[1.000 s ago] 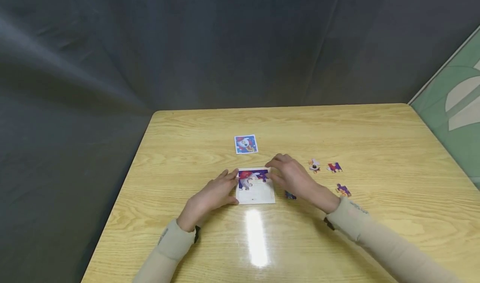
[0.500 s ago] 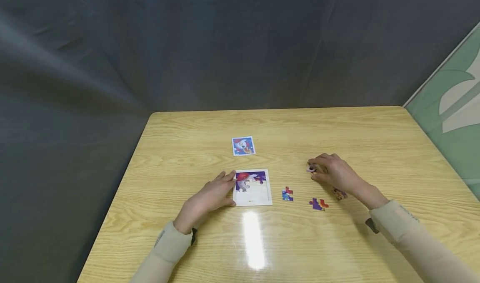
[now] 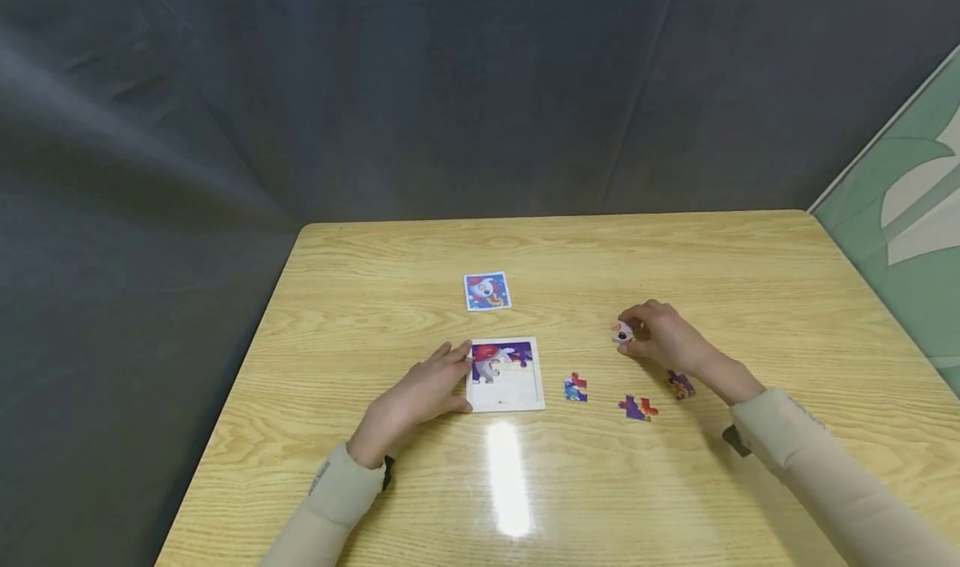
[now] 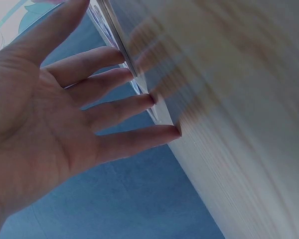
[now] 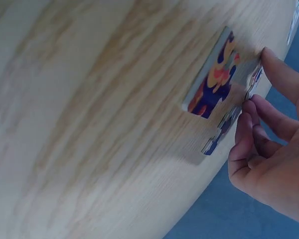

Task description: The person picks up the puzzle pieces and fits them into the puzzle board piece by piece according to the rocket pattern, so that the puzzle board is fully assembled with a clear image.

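Left hand (image 3: pixel 422 393): fingers (image 4: pixel 132 141) straight, touching puzzle board (image 3: pixel 506 393). Right hand (image 3: pixel 667 339): fingers curled, pinching white puzzle piece (image 3: pixel 622 333).

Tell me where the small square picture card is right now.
In the head view, the picture card lies on the table, beyond the puzzle tray and apart from it, left of the loose puzzle pieces.

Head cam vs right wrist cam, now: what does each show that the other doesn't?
Head only: the left hand and both beige sleeves.
Right wrist only: the palm side of the right hand and the pale edge of a purple-and-orange puzzle piece.
Both: that hand pinching a white puzzle piece, the purple-and-orange one, the wood-grain table.
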Tool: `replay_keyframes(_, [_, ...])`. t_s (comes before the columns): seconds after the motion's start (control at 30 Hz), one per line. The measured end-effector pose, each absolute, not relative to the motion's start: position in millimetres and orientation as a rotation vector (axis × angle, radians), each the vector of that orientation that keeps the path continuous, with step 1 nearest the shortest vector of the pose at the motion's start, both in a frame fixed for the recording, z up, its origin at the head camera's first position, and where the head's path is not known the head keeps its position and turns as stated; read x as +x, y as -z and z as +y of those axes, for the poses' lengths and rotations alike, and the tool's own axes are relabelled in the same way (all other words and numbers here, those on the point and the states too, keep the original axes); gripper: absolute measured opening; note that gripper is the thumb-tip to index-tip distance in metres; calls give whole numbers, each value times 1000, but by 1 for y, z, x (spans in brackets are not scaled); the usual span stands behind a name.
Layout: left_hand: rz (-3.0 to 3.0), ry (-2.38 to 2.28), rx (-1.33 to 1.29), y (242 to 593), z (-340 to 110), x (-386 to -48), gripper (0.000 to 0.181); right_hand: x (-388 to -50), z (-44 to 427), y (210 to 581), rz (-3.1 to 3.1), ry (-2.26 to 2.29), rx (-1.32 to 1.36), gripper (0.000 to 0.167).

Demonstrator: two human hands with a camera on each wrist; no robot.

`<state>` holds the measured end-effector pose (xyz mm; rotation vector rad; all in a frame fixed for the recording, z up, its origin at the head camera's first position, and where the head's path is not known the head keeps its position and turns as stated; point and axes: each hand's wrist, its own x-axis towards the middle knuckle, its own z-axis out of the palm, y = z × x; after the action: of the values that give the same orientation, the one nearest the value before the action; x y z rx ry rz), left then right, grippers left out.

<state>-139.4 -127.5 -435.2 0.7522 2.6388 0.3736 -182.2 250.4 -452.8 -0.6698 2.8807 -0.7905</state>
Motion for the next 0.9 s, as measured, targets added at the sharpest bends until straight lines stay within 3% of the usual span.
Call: replay_keyframes(0.9, [2638,-371,745,435,-127,-139,68,-180,247,463,3181,575,-944,38])
